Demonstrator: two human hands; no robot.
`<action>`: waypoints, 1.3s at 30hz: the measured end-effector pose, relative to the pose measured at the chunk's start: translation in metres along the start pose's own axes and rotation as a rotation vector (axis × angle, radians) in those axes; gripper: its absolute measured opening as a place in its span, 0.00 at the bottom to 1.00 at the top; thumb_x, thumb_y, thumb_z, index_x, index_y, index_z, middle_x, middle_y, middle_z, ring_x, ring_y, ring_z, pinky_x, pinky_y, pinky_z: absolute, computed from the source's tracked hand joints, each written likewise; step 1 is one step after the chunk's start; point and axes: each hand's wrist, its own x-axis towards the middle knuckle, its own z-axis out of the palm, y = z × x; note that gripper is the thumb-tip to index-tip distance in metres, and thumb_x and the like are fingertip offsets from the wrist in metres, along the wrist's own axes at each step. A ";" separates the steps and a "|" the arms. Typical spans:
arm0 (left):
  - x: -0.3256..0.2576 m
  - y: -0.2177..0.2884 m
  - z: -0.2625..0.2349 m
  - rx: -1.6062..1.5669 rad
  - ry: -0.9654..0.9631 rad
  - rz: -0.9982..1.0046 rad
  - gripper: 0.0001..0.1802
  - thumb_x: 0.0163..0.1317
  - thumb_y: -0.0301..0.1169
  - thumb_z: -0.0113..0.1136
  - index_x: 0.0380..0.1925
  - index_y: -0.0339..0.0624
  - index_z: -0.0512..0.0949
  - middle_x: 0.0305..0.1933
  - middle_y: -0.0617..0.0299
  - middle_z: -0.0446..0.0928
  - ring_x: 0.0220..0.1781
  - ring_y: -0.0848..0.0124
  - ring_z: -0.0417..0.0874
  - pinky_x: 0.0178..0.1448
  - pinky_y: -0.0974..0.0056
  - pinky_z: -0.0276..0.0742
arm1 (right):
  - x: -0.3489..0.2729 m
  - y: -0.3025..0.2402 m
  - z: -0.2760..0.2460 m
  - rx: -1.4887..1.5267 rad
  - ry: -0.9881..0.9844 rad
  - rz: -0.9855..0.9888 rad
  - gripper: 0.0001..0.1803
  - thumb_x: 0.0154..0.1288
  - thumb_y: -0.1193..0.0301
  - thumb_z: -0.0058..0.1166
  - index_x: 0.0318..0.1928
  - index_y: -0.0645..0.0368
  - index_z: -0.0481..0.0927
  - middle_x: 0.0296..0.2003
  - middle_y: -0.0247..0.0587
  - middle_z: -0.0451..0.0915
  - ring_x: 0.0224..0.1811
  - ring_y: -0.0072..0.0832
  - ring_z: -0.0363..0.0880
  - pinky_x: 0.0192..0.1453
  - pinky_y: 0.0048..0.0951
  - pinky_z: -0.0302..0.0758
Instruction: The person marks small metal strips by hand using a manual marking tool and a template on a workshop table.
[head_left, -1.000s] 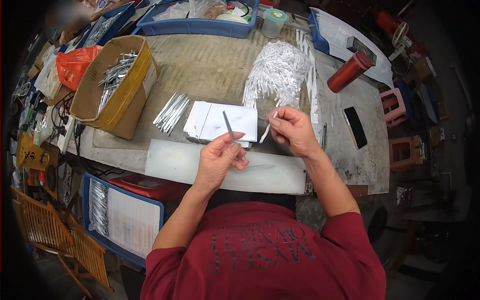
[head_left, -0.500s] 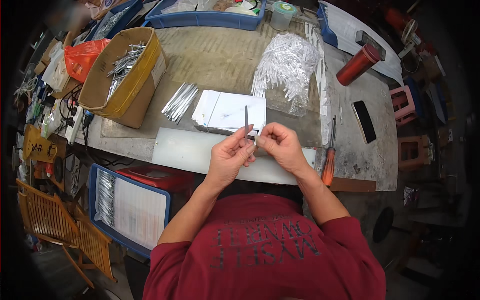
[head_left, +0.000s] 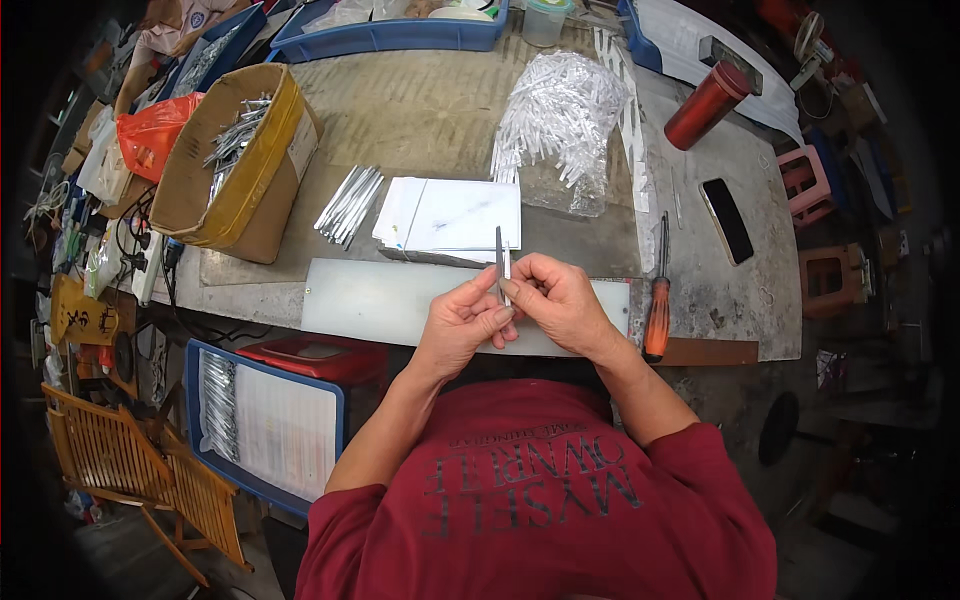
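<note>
My left hand [head_left: 468, 318] is closed, pinching a slim dark grey metal strip [head_left: 499, 243] that points up and away from me. Against it, my right hand [head_left: 558, 302] pinches a narrow pale silvery strip [head_left: 507, 264] between thumb and forefinger. Both hands meet over the near edge of the bench, and the strips' lower ends are partly hidden by fingers. Just beyond lies a stack of white sheets [head_left: 465, 215] on a dark block. To its left is a small bundle of slim silver pieces [head_left: 350, 205].
A cardboard box [head_left: 285, 165] of metal pieces stands at left. A pile of small white strips [head_left: 560, 115] lies on clear plastic at the back. On the right are a screwdriver [head_left: 657, 320], a phone [head_left: 727, 220] and a red flask [head_left: 707, 105]. A pale board [head_left: 375, 300] lines the front edge.
The pale strip now stands upright alongside the dark one, with more of it showing. My right hand has moved slightly, and the whole view has shifted a little.
</note>
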 end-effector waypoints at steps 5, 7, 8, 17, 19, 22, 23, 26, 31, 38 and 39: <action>0.000 -0.001 0.002 0.030 -0.009 -0.015 0.29 0.55 0.19 0.51 0.57 0.50 0.61 0.28 0.58 0.74 0.26 0.72 0.76 0.25 0.74 0.72 | -0.002 0.007 0.001 0.000 0.035 -0.019 0.10 0.59 0.71 0.47 0.30 0.67 0.72 0.21 0.37 0.75 0.22 0.18 0.74 0.25 0.22 0.71; -0.001 -0.002 0.002 0.046 -0.008 -0.015 0.29 0.55 0.19 0.51 0.58 0.50 0.60 0.28 0.58 0.74 0.26 0.73 0.75 0.25 0.74 0.72 | -0.003 0.007 0.002 -0.033 0.043 -0.027 0.09 0.59 0.71 0.47 0.30 0.67 0.72 0.20 0.37 0.75 0.22 0.18 0.74 0.24 0.22 0.71; -0.002 -0.002 0.001 0.047 -0.008 -0.015 0.29 0.55 0.19 0.51 0.58 0.50 0.60 0.28 0.58 0.74 0.26 0.73 0.75 0.25 0.74 0.72 | -0.003 0.005 0.002 -0.074 0.050 -0.034 0.09 0.59 0.71 0.46 0.30 0.67 0.71 0.19 0.37 0.75 0.22 0.18 0.74 0.24 0.22 0.71; -0.004 -0.003 0.001 0.109 -0.004 -0.027 0.28 0.56 0.20 0.51 0.58 0.49 0.60 0.27 0.60 0.73 0.26 0.76 0.74 0.24 0.76 0.69 | -0.005 -0.005 0.003 -0.244 0.035 -0.070 0.09 0.59 0.71 0.47 0.28 0.67 0.71 0.19 0.42 0.76 0.21 0.22 0.76 0.24 0.24 0.71; -0.005 -0.003 0.001 0.145 -0.003 -0.018 0.28 0.56 0.21 0.51 0.58 0.49 0.60 0.27 0.61 0.73 0.26 0.76 0.74 0.24 0.77 0.68 | -0.006 -0.005 0.004 -0.277 0.038 -0.077 0.09 0.59 0.71 0.47 0.28 0.67 0.71 0.19 0.42 0.76 0.21 0.23 0.77 0.24 0.24 0.71; -0.006 -0.004 0.000 0.141 -0.009 -0.022 0.29 0.56 0.22 0.51 0.59 0.49 0.57 0.27 0.60 0.74 0.25 0.76 0.74 0.24 0.77 0.67 | -0.005 0.002 0.004 -0.236 0.042 -0.078 0.10 0.60 0.71 0.46 0.28 0.67 0.71 0.19 0.39 0.75 0.20 0.22 0.76 0.23 0.24 0.71; -0.005 -0.002 0.001 0.140 -0.012 -0.022 0.29 0.56 0.22 0.51 0.59 0.49 0.57 0.27 0.60 0.74 0.25 0.76 0.74 0.24 0.77 0.67 | -0.004 0.009 0.003 -0.087 0.008 -0.045 0.09 0.60 0.71 0.47 0.29 0.67 0.72 0.19 0.37 0.74 0.20 0.21 0.74 0.23 0.23 0.70; -0.006 0.005 0.003 0.043 -0.017 -0.073 0.31 0.56 0.24 0.52 0.60 0.49 0.54 0.29 0.57 0.75 0.24 0.76 0.73 0.24 0.77 0.66 | -0.001 0.007 0.002 0.224 -0.085 0.037 0.08 0.60 0.71 0.48 0.30 0.65 0.72 0.20 0.32 0.72 0.20 0.16 0.69 0.23 0.18 0.66; -0.007 0.011 0.008 -0.020 0.000 -0.083 0.30 0.55 0.25 0.54 0.59 0.44 0.57 0.29 0.56 0.76 0.23 0.77 0.73 0.23 0.78 0.65 | 0.000 0.012 0.001 0.389 -0.137 0.073 0.07 0.58 0.71 0.51 0.30 0.63 0.73 0.22 0.28 0.70 0.21 0.11 0.65 0.22 0.13 0.60; -0.012 0.007 0.011 0.614 0.260 0.062 0.09 0.55 0.24 0.54 0.37 0.36 0.74 0.26 0.61 0.76 0.23 0.80 0.73 0.25 0.78 0.68 | 0.000 0.022 0.006 0.149 0.160 -0.031 0.08 0.57 0.71 0.52 0.30 0.65 0.73 0.22 0.32 0.73 0.23 0.14 0.69 0.26 0.17 0.66; -0.012 0.013 0.012 0.687 0.280 0.089 0.07 0.55 0.24 0.54 0.34 0.35 0.74 0.25 0.62 0.76 0.22 0.81 0.72 0.25 0.77 0.68 | 0.000 0.023 0.004 0.008 0.171 -0.056 0.09 0.56 0.70 0.53 0.30 0.65 0.73 0.22 0.33 0.74 0.22 0.16 0.69 0.26 0.19 0.67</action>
